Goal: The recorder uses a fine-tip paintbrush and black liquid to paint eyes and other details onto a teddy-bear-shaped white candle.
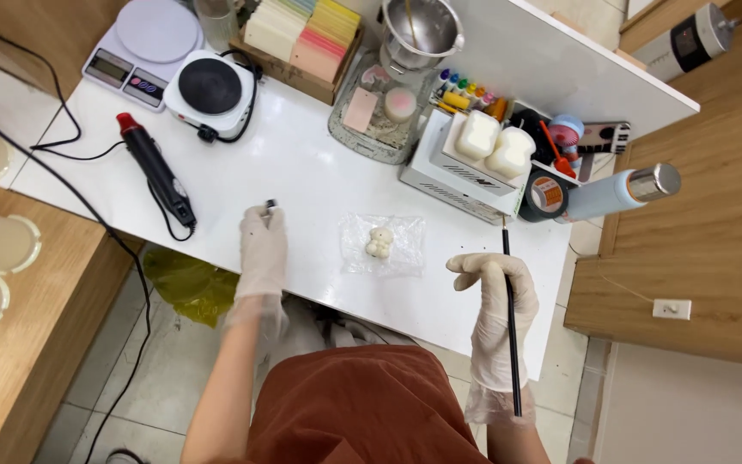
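My left hand (pixel 263 245), in a thin clear glove, pinches a small dark object (pixel 270 205) over the white table (pixel 302 163). A long thin black brush (pixel 509 318) runs through my gloved right hand (pixel 495 296), which is closed around it near the table's front edge. Between both hands lies a small cream bear-shaped figure (pixel 380 243) on a clear plastic sheet (pixel 382 245). Neither hand touches the figure.
A black and red heat tool (pixel 158 172) lies to the left. A hot plate (pixel 210 88), a kitchen scale (pixel 143 43), a box of coloured wax sheets (pixel 302 34), a metal pot (pixel 418 30) and a white box with moulds (pixel 483 155) line the back. A flask (pixel 620 191) lies right.
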